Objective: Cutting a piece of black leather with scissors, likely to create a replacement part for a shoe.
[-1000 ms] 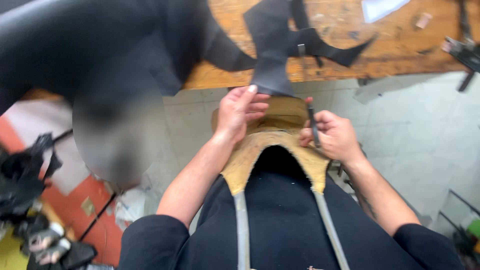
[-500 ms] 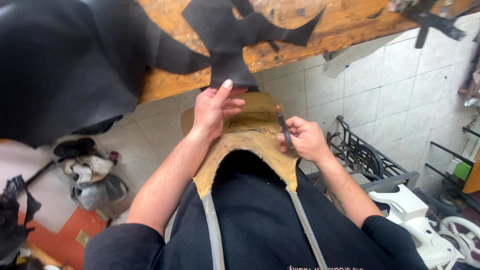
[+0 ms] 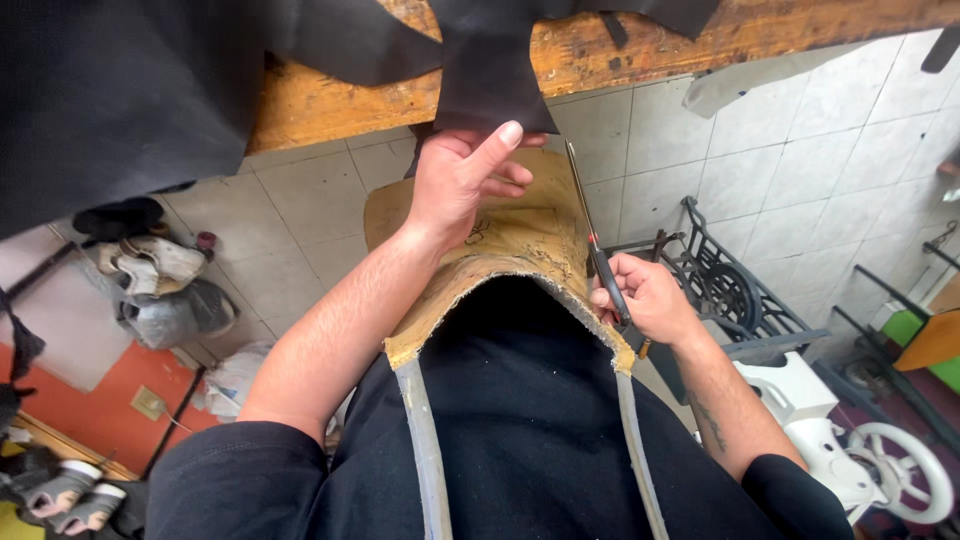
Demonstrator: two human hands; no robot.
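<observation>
The left hand [image 3: 462, 185] is laid flat on a tan leather apron [image 3: 525, 245], with the fingers spread wide and the thumb pointing up. The thumb tip is touching the bottom end of a black leather strip [image 3: 490, 85] that hangs down over the near edge of the surface [image 3: 330, 105]. The strip is not pinched; it is only touched. Half a second ago the same hand was held in about the same place on the apron, so the strip has been kept close to it.

The right hand [image 3: 650, 300] is closed around the handle of a thin tool [image 3: 590, 225]. The tool is pointing up toward the strip, and its tip is near the strip's lower corner but apart from it. A second ago the tool was held closer to the hand and stood more upright. Now it is leaned in toward the strip, so the cutting or trimming of the strip looks close to being started.

More black leather [image 3: 110, 95] is draped over the left part of the surface. Below, a tiled floor [image 3: 300, 225] is seen. A black iron stand [image 3: 735, 290] and a white machine with a wheel [image 3: 890, 470] are seen by the right arm.
</observation>
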